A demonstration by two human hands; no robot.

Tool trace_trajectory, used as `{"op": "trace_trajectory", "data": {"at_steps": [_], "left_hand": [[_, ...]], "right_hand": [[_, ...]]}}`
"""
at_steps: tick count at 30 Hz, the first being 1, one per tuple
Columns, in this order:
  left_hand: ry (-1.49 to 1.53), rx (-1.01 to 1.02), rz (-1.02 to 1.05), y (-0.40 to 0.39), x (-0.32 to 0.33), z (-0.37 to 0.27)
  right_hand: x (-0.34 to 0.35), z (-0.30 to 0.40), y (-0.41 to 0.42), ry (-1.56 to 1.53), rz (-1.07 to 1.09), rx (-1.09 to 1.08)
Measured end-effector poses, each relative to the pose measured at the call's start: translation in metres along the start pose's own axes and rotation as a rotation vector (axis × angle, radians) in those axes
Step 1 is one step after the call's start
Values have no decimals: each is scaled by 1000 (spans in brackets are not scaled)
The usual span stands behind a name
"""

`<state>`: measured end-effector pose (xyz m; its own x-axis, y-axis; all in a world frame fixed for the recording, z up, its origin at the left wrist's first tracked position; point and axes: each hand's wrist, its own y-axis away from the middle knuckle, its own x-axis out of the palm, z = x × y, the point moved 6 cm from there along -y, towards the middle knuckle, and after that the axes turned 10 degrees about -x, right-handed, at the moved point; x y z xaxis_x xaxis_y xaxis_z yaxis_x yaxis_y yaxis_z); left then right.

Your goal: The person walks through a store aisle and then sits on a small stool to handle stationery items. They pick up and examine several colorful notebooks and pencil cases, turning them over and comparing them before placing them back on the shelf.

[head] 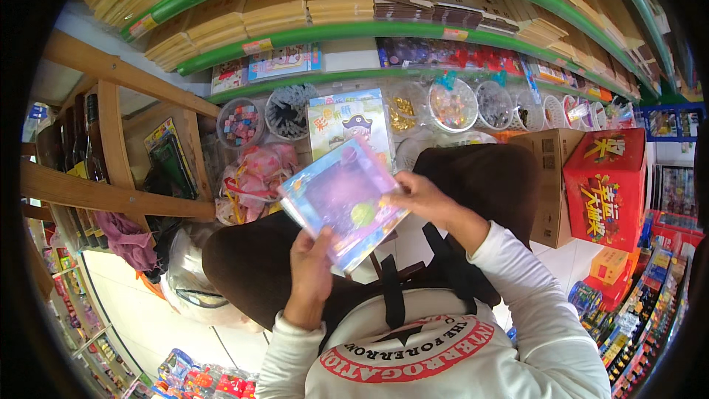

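Above my lap, both hands hold a flat square package [344,199] in blue and purple, slightly blurred, with a shiny clear face and a round green spot. My left hand [311,266] grips its lower left edge, thumb on top. At its right edge, my right hand [424,197] is closed on it. Just beyond the package, a paper booklet [346,116] with a cartoon pirate figure lies on another one. Clear tubs stand on both sides of the booklets, one with small pink and blue cubes [241,123], another with grey fuzzy sticks [288,113].
Green-edged shelves [354,30] with stacked brown notebooks rise ahead. A wooden frame [116,194] with bottles stands at left, near a pink plastic bag [260,172]. At right are a cardboard box [545,188] and a red box [606,188]. Packaged goods [210,379] lie at lower left.
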<state>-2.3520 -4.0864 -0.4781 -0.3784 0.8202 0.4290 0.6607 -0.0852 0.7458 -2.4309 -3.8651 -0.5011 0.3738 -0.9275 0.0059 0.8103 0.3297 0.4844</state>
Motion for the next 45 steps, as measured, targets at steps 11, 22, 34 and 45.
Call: {"op": "trace_trajectory", "data": {"at_steps": [11,22,34,45], "left_hand": [[19,139,160,54,-25,-43],[71,204,152,58,-18,-66],[96,235,50,55,-40,-80],[105,271,80,55,-32,-74]], "right_hand": [[68,53,12,-411,81,-212],[16,62,25,-484,-138,-287],[-60,76,55,-867,-265,-227],[-11,38,46,-1106,146,-160]]}}
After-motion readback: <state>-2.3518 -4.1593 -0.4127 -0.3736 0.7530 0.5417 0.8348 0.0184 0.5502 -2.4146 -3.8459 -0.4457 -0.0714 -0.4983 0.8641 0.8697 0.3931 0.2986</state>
